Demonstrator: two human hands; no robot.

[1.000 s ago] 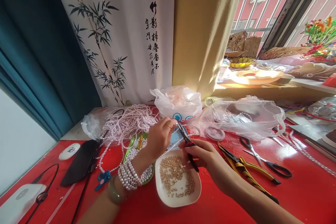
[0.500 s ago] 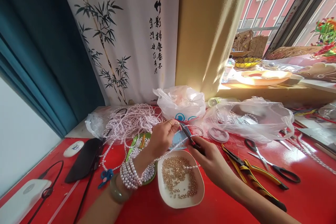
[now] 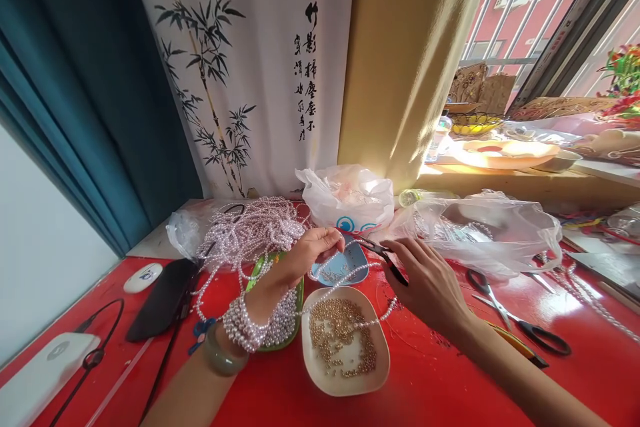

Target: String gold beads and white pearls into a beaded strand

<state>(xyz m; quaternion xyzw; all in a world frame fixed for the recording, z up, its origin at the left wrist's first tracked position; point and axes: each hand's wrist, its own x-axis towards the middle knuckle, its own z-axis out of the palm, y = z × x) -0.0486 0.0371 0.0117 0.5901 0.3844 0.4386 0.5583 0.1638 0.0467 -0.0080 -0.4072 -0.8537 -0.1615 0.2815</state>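
My left hand (image 3: 310,253) is closed, thumb and finger pinching a bead strand (image 3: 334,288) of small pearly beads. Several pearly loops and a jade bangle (image 3: 223,351) circle that wrist. In my right hand (image 3: 429,283) are small dark-handled pliers (image 3: 386,255), their tip pointing left toward the pinched fingers. Part of the strand passes over a white bowl (image 3: 345,387) of gold beads, one stretch lying in it. Behind the bowl, a blue tray (image 3: 357,267) carries small pieces. A green tray (image 3: 299,320) of pearly beads is partly hidden under my left forearm.
A heap of pearl strands (image 3: 255,230) lies at the back left. Plastic bags (image 3: 350,197) stand behind my hands. Scissors (image 3: 530,327) and yellow-black pliers (image 3: 520,347) lie at right, the pliers mostly under my forearm. A dark phone-like object (image 3: 163,300) and a white device (image 3: 45,373) lie left.
My right hand has moved right, and the pliers have swung flatter, their tip now farther from my left fingers. The right forearm now covers most of the yellow-black pliers. The view has shifted slightly.
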